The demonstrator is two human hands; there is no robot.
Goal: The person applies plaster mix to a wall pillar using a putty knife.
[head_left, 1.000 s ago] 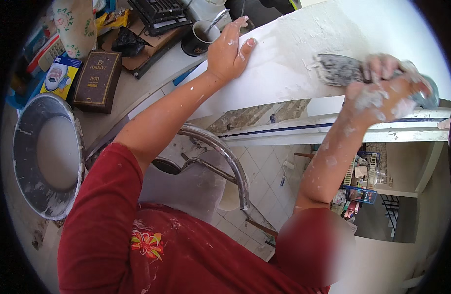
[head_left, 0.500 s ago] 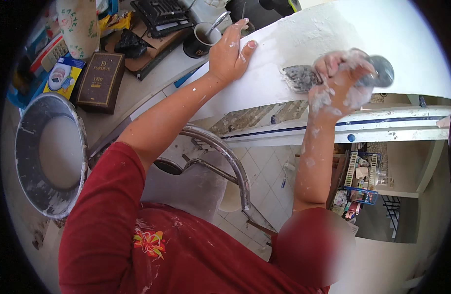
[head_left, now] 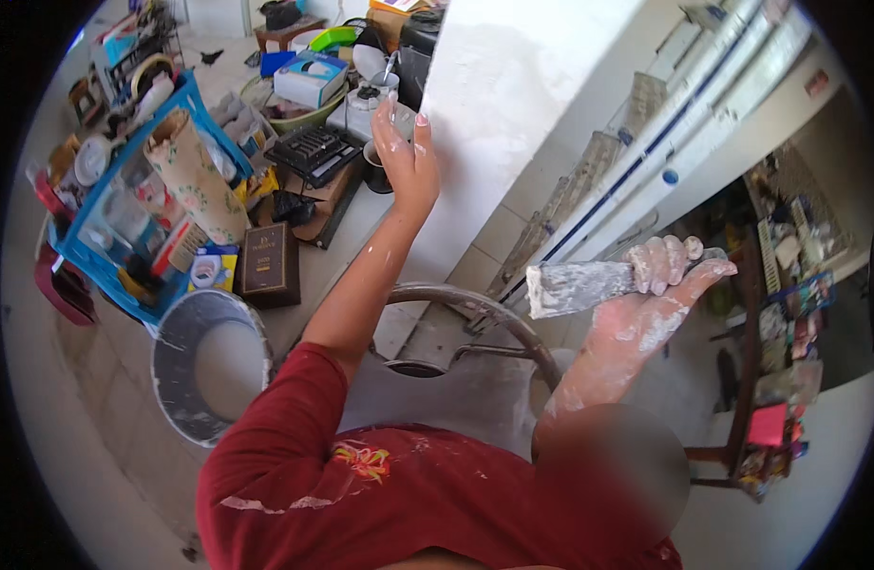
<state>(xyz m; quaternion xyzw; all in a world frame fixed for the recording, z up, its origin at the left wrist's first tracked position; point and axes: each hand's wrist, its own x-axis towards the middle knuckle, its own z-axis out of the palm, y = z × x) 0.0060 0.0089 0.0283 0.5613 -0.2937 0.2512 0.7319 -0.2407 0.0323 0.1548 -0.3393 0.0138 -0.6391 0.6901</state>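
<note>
My left hand [head_left: 407,161] is raised at the left edge of the white plaster surface [head_left: 513,66], fingers extended and thumb apart, with a dark mug [head_left: 375,176] partly hidden behind it. My right hand [head_left: 660,275], streaked with white paste, grips a flat scraper [head_left: 579,287]. Its paste-coated blade points left, off the white surface and over the gap beside it. Below and left sits a grey bucket [head_left: 228,366] containing pale, milky liquid.
The cluttered counter at left holds a blue basket [head_left: 84,242], a brown box [head_left: 271,266] and a black rack [head_left: 309,152]. A curved metal chair frame [head_left: 484,309] is below my hands. White frame bars [head_left: 703,104] run diagonally at right, beside a laden shelf [head_left: 788,313].
The view has swung, showing more of the counter and room. My right hand and scraper have come away from the white surface. My left hand stays by its edge.
</note>
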